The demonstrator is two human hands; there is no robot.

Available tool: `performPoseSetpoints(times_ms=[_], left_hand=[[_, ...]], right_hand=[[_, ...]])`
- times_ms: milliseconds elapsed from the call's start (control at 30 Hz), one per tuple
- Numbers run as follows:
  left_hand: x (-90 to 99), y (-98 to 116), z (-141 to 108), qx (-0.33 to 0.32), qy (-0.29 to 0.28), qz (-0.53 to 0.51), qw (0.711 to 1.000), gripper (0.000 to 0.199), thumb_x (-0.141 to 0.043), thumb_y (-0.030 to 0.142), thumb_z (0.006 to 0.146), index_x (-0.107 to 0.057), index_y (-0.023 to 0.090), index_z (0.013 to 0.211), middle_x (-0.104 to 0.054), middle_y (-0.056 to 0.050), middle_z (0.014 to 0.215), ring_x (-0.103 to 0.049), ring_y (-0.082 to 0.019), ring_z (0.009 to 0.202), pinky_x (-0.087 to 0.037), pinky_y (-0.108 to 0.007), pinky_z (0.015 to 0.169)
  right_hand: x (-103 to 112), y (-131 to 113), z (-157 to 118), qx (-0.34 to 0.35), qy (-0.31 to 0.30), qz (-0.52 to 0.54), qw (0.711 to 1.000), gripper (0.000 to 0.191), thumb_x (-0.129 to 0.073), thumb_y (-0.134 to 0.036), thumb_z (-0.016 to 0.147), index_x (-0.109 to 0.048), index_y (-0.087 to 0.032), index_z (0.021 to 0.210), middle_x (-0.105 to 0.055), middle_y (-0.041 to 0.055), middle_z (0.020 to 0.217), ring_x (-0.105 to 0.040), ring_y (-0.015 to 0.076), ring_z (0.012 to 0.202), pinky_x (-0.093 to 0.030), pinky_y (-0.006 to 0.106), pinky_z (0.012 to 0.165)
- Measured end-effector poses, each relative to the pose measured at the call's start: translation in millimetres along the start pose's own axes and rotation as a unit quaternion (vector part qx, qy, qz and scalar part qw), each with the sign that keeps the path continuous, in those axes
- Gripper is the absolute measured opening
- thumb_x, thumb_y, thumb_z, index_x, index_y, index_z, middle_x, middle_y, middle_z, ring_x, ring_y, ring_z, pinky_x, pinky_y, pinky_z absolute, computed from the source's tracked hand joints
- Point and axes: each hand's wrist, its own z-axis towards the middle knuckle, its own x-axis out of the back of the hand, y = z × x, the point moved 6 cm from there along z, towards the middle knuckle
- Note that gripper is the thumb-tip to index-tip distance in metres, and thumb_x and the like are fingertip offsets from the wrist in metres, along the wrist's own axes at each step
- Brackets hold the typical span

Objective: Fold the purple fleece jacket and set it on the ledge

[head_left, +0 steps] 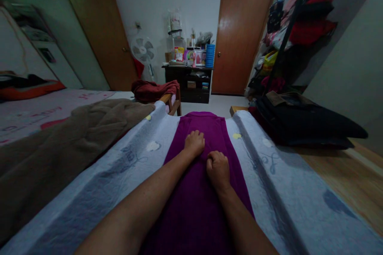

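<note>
A purple garment point(197, 203) lies lengthwise on a pale blue patterned cloth point(266, 183), its sides turned inward into a long narrow shape. On the garment's upper middle rests my left hand point(194, 143), fingers curled against the fabric. My right hand point(218, 168) is a little nearer and to the right, also on the purple fabric with its fingers curled in. Whether either hand pinches a bit of the fabric is hidden under the fingers.
A brown fleece item point(68, 143) lies at the left, with a dark red cloth point(154, 90) beyond it. Folded dark clothes point(302, 119) are stacked at the right. Farther back stand a white fan point(144, 50), a black cabinet point(187, 93) and a wooden door point(236, 40).
</note>
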Motion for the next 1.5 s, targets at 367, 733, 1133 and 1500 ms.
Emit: performPoseSetpoints(times_ms=[367, 733, 1133, 1500], left_hand=[[-17.8, 29.1, -62.7, 0.033, -0.017, -0.018, 0.999, 0.058, -0.039, 0.035, 0.094, -0.033, 0.009, 0.145, -0.028, -0.015, 0.155, -0.021, -0.029, 0.144, -0.023, -0.044, 0.115], [-31.7, 30.7, -75.0, 0.004, 0.079, -0.001, 0.997, 0.062, -0.044, 0.044, 0.093, -0.03, 0.02, 0.148, -0.025, -0.013, 0.156, -0.017, -0.031, 0.145, -0.019, -0.05, 0.116], [-31.5, 28.4, -75.8, -0.005, 0.097, -0.033, 0.995, 0.055, -0.048, 0.044, 0.091, -0.04, 0.031, 0.144, -0.029, -0.009, 0.155, -0.018, -0.031, 0.144, -0.02, -0.051, 0.116], [-29.7, 28.3, -76.2, -0.002, 0.09, -0.039, 0.995, 0.054, -0.047, 0.042, 0.092, -0.039, 0.031, 0.144, -0.029, -0.008, 0.155, -0.018, -0.031, 0.145, -0.022, -0.051, 0.115]], right_hand=[[-1.7, 50.8, 13.8, -0.048, 0.026, 0.116, 0.992, 0.046, -0.034, -0.009, 0.077, -0.062, -0.011, 0.114, -0.065, 0.0139, 0.117, -0.059, 0.0209, 0.111, -0.043, 0.034, 0.1], [-40.9, 74.4, 47.8, -0.034, -0.183, -0.001, 0.983, 0.056, -0.033, -0.04, 0.096, -0.045, -0.006, 0.138, -0.041, 0.0186, 0.147, -0.031, 0.0246, 0.14, -0.023, 0.04, 0.115], [-58.6, 87.6, 108.7, -0.066, -0.228, -0.094, 0.967, 0.067, -0.03, -0.055, 0.095, -0.032, -0.012, 0.147, -0.024, 0.012, 0.157, -0.018, 0.028, 0.145, -0.017, 0.049, 0.114], [-55.4, 110.7, 162.1, -0.116, -0.055, -0.042, 0.991, 0.045, -0.047, -0.029, 0.089, -0.051, -0.015, 0.132, -0.055, 0.0134, 0.135, -0.049, 0.0224, 0.126, -0.034, 0.033, 0.105]])
